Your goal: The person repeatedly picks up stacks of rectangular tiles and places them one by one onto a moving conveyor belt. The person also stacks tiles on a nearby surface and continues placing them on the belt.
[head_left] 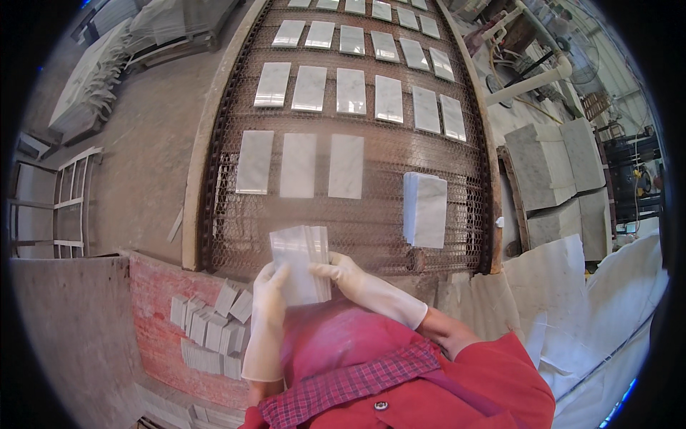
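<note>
Rows of white marble tiles (312,89) on a mesh conveyor belt (371,236); small tile pieces (211,329) heaped near left; stone slabs (550,171) stacked right.

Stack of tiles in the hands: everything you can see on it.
The stack of tiles is a few thin rectangular slabs, white with faint grey veining, marble-like. It is held nearly upright, edges fanned slightly on the right, over the near end of the mesh belt. The gloved left hand grips its lower left; the gloved right hand pinches its right edge.

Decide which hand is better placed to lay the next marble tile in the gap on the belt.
Probably the right hand: it grips the tile stack on the side nearer the gap in the belt's front row, while the left hand supports the stack from below.
</note>
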`<act>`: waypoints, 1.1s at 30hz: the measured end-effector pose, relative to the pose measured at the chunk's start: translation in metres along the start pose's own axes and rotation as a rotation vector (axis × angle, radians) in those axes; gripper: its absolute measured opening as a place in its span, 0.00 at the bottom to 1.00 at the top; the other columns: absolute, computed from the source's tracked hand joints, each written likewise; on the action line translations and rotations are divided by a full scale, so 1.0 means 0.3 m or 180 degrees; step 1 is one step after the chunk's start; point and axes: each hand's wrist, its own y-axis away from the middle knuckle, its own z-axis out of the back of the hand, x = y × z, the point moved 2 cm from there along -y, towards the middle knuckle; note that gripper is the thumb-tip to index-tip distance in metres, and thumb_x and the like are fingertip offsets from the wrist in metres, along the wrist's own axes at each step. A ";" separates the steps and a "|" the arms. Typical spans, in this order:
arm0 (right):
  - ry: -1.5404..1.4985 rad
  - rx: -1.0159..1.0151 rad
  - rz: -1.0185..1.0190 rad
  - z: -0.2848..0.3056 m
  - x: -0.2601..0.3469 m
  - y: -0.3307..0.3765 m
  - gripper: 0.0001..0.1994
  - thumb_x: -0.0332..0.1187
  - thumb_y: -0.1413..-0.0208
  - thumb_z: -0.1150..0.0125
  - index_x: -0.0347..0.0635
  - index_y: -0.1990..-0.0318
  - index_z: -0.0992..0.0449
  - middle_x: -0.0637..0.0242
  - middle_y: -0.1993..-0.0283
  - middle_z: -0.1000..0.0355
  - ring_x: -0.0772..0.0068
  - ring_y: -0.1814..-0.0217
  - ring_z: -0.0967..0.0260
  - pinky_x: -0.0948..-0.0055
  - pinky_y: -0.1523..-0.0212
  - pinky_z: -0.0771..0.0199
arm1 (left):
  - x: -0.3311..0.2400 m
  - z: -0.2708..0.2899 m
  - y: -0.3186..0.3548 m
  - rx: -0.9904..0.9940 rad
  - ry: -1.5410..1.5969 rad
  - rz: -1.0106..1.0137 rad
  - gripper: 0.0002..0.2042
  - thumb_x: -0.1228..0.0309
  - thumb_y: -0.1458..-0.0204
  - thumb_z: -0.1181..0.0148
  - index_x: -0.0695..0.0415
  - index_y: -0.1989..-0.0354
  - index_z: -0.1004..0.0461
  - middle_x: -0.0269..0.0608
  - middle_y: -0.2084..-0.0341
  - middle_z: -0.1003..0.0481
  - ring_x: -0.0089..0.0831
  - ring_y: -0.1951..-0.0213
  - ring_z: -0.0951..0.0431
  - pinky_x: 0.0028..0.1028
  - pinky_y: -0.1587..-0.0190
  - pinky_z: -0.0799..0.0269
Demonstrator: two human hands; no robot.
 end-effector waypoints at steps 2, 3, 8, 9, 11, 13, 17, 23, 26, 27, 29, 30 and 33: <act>-0.0053 0.0058 0.0167 -0.001 0.000 0.001 0.27 0.42 0.40 0.31 0.32 0.39 0.27 0.57 0.44 0.23 0.67 0.44 0.26 0.65 0.40 0.28 | 0.002 0.002 -0.002 -0.0027 0.0091 -0.0039 0.19 0.67 0.38 0.38 0.64 0.42 0.25 0.43 0.52 0.19 0.31 0.54 0.19 0.31 0.48 0.25; -0.0027 -0.0034 0.0143 0.003 -0.002 0.001 0.28 0.42 0.40 0.31 0.32 0.39 0.27 0.57 0.44 0.23 0.66 0.44 0.26 0.65 0.40 0.28 | 0.004 0.002 -0.005 -0.0053 0.0115 -0.0066 0.18 0.67 0.38 0.38 0.64 0.43 0.25 0.43 0.53 0.19 0.31 0.54 0.19 0.31 0.49 0.25; 0.0351 -0.0349 0.0134 0.033 -0.019 -0.007 0.31 0.44 0.40 0.32 0.32 0.36 0.31 0.57 0.42 0.25 0.66 0.41 0.27 0.65 0.38 0.30 | -0.008 0.046 -0.008 -0.0276 0.0410 -0.0131 0.14 0.67 0.38 0.38 0.62 0.47 0.23 0.40 0.58 0.19 0.29 0.58 0.19 0.31 0.53 0.23; 0.0372 -0.0401 0.0161 0.041 -0.022 -0.004 0.31 0.45 0.40 0.33 0.31 0.37 0.31 0.56 0.42 0.25 0.66 0.41 0.28 0.65 0.38 0.30 | -0.022 0.067 -0.010 -0.0185 0.0523 -0.0197 0.14 0.67 0.38 0.38 0.61 0.48 0.23 0.39 0.59 0.19 0.28 0.59 0.19 0.30 0.54 0.23; 0.0360 -0.0359 0.0226 0.050 -0.026 -0.002 0.31 0.44 0.40 0.32 0.30 0.38 0.30 0.56 0.42 0.25 0.66 0.42 0.27 0.65 0.38 0.30 | -0.057 0.115 -0.018 -0.0111 0.0581 -0.0322 0.13 0.69 0.37 0.38 0.61 0.48 0.23 0.38 0.60 0.18 0.27 0.61 0.19 0.29 0.56 0.23; 0.0355 -0.0363 0.0242 0.054 -0.027 0.002 0.30 0.44 0.40 0.32 0.29 0.39 0.30 0.56 0.43 0.25 0.66 0.42 0.27 0.65 0.39 0.29 | -0.083 0.159 -0.026 -0.0359 0.0136 -0.0419 0.12 0.70 0.37 0.38 0.61 0.48 0.23 0.38 0.59 0.18 0.26 0.61 0.19 0.29 0.56 0.23; 0.0800 -0.0557 0.0169 0.039 -0.026 -0.001 0.29 0.43 0.40 0.32 0.28 0.40 0.30 0.56 0.45 0.24 0.67 0.44 0.27 0.66 0.41 0.28 | -0.139 0.206 -0.074 -0.0543 -0.0900 -0.0523 0.14 0.72 0.37 0.40 0.62 0.45 0.24 0.37 0.58 0.18 0.24 0.57 0.21 0.28 0.52 0.25; 0.1019 -0.0577 0.0315 0.028 -0.026 -0.003 0.31 0.48 0.42 0.31 0.28 0.42 0.26 0.49 0.47 0.22 0.62 0.45 0.25 0.65 0.40 0.28 | -0.154 0.195 -0.075 -0.1283 -0.2416 -0.1138 0.20 0.68 0.38 0.39 0.60 0.38 0.27 0.46 0.47 0.21 0.34 0.45 0.21 0.32 0.41 0.28; 0.1238 -0.0758 0.0173 0.036 -0.027 -0.002 0.32 0.50 0.42 0.31 0.29 0.42 0.27 0.49 0.46 0.22 0.60 0.44 0.25 0.64 0.40 0.28 | -0.134 0.161 -0.034 -0.1468 -0.3179 -0.1741 0.24 0.67 0.41 0.36 0.59 0.37 0.27 0.54 0.40 0.26 0.47 0.40 0.25 0.40 0.36 0.30; 0.1429 -0.0932 0.0096 0.039 -0.026 -0.001 0.33 0.51 0.42 0.31 0.28 0.42 0.27 0.49 0.46 0.22 0.60 0.44 0.25 0.64 0.39 0.29 | -0.124 0.145 -0.019 -0.1442 -0.3335 -0.2005 0.24 0.67 0.42 0.36 0.59 0.37 0.27 0.55 0.41 0.26 0.49 0.40 0.25 0.41 0.36 0.31; 0.1153 -0.0794 0.0204 0.031 -0.021 -0.002 0.34 0.52 0.42 0.32 0.28 0.41 0.27 0.48 0.46 0.23 0.59 0.44 0.25 0.63 0.39 0.29 | -0.108 0.113 0.011 -0.1473 -0.3863 -0.2513 0.24 0.68 0.44 0.35 0.60 0.38 0.27 0.58 0.43 0.25 0.55 0.42 0.25 0.44 0.38 0.31; 0.1112 -0.0811 0.0197 0.028 -0.019 -0.002 0.34 0.53 0.42 0.32 0.28 0.41 0.27 0.48 0.46 0.23 0.58 0.43 0.25 0.63 0.39 0.29 | -0.103 0.104 0.032 -0.1447 -0.3919 -0.2901 0.23 0.69 0.44 0.35 0.61 0.39 0.26 0.57 0.44 0.25 0.54 0.43 0.25 0.44 0.39 0.30; 0.1134 -0.0865 0.0014 0.024 -0.011 -0.005 0.36 0.53 0.43 0.31 0.28 0.39 0.28 0.47 0.44 0.23 0.57 0.42 0.26 0.62 0.38 0.30 | -0.038 0.050 0.112 -0.1357 -0.3921 -0.3596 0.20 0.71 0.43 0.34 0.65 0.42 0.25 0.56 0.52 0.22 0.49 0.50 0.21 0.40 0.46 0.25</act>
